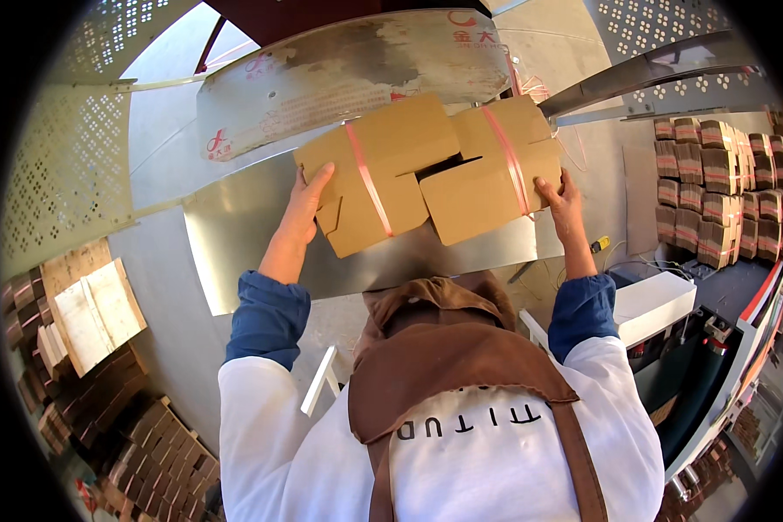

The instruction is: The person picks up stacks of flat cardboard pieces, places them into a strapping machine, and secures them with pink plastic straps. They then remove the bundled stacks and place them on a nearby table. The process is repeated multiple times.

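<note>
A bundle of flattened cardboard boxes (400,143) is held level between my two hands, over a shiny metal tabletop (235,235). One pink strap (368,178) crosses its left part and a second pink strap (506,152) crosses the right. My left hand (309,202) grips the bundle's left edge, thumb on top. At the right edge, my right hand (563,207) clasps it the same way, with fingers partly hidden. Whether the bundle's underside touches the tabletop cannot be seen.
A worn metal panel (339,74) stands just beyond the bundle. Stacks of strapped cardboard (713,191) rise at the right; more cardboard stacks (161,457) lie at lower left. A white box-shaped part (657,309) and machinery sit near my right elbow. Perforated panels (65,165) flank the far sides.
</note>
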Motion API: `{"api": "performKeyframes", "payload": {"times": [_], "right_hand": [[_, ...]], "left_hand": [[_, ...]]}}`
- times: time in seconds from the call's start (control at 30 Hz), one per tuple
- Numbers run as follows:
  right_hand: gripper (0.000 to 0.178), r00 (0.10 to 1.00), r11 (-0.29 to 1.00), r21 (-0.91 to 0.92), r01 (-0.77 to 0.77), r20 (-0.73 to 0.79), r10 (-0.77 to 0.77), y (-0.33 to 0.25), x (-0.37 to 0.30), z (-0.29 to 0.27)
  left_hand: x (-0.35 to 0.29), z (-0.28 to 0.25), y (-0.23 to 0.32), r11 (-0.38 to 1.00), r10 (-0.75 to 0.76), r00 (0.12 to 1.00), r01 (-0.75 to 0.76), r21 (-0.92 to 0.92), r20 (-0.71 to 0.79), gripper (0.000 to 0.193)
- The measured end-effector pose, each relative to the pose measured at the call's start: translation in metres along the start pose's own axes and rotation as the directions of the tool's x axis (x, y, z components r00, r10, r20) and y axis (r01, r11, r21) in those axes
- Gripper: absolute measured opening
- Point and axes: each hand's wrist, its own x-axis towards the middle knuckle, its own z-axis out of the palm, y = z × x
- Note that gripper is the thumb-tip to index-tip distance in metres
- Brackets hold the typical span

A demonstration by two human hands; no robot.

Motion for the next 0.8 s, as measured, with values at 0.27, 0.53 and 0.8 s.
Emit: {"api": "performKeyframes", "payload": {"times": [0.27,0.53,0.8], "right_hand": [[0.062,0.997,0.983,0.176,-0.043,-0.051,0.053,0.02,-0.01,0.0],[0.065,1.0,0.992,0.127,0.019,0.004,-0.019,0.025,-0.01,-0.002],[0.08,0.963,0.981,-0.123,-0.151,0.207,0.174,0.023,0.002,-0.042]], "left_hand": [[-0.008,0.0,-0.001,0.999,-0.001,1.0,0.002,0.042,-0.024,0.084],[0.0,0.014,0.008,0.973,0.037,0.996,-0.016,0.23,-0.083,0.088],[-0.016,0.014,-0.017,0.999,0.014,0.997,-0.017,-0.04,-0.073,0.074]]}}
